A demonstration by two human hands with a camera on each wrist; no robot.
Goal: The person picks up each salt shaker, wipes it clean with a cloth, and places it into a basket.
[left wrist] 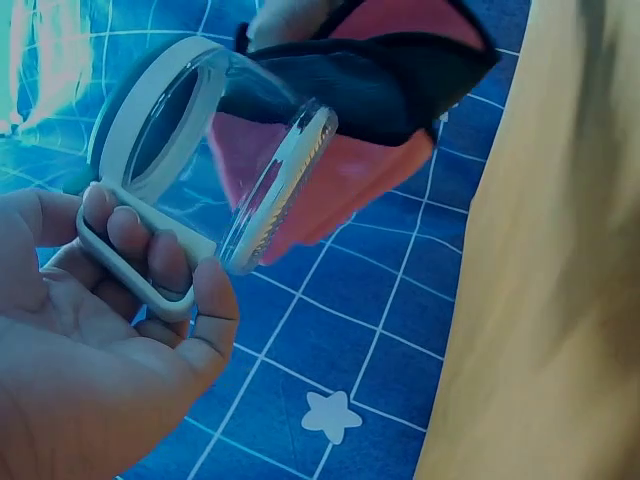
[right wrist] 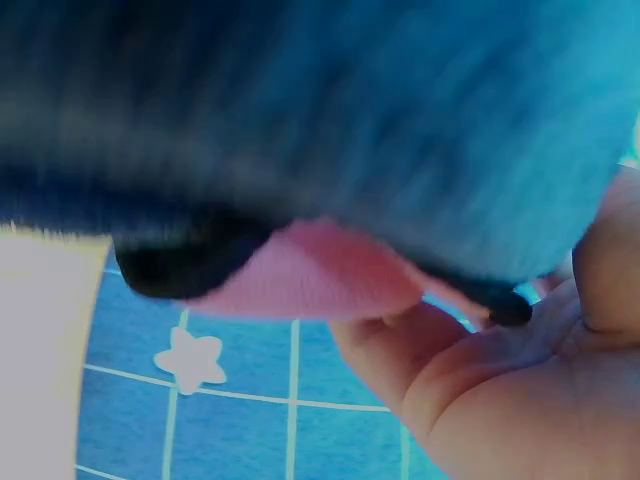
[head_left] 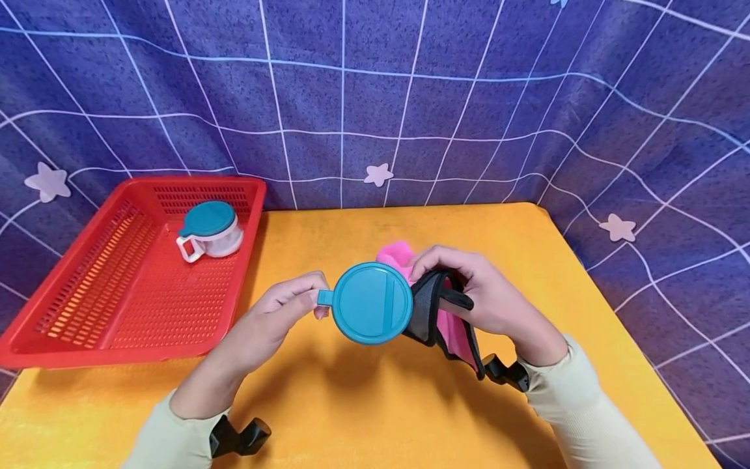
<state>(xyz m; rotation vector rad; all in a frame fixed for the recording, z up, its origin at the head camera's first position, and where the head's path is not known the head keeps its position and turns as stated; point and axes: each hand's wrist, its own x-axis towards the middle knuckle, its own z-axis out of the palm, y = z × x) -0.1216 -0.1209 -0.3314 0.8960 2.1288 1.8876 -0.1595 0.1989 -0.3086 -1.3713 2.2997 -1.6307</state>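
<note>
My left hand (head_left: pixel 266 319) grips the white handle of a clear seasoning jar (head_left: pixel 363 312) with a teal lid. The left wrist view shows several fingers through the handle (left wrist: pixel 148 292), with the jar's see-through body (left wrist: pixel 285 190) tipped sideways. A cloth (head_left: pixel 423 309), grey and pink with black edging, is pinched and draped in my right hand (head_left: pixel 489 296). Its grey part meets the jar's right side in the head view, and pink cloth shows behind the clear body in the left wrist view. Blurred cloth (right wrist: pixel 330 130) covers much of the right wrist view.
To the left stands a red perforated basket (head_left: pixel 243 286). Inside, near its back right corner, sits another jar (head_left: pixel 209 220) with a teal lid and white handle. The yellow tabletop (head_left: pixel 328 238) lies beneath both hands, and a blue gridded curtain (head_left: pixel 375 98) hangs behind.
</note>
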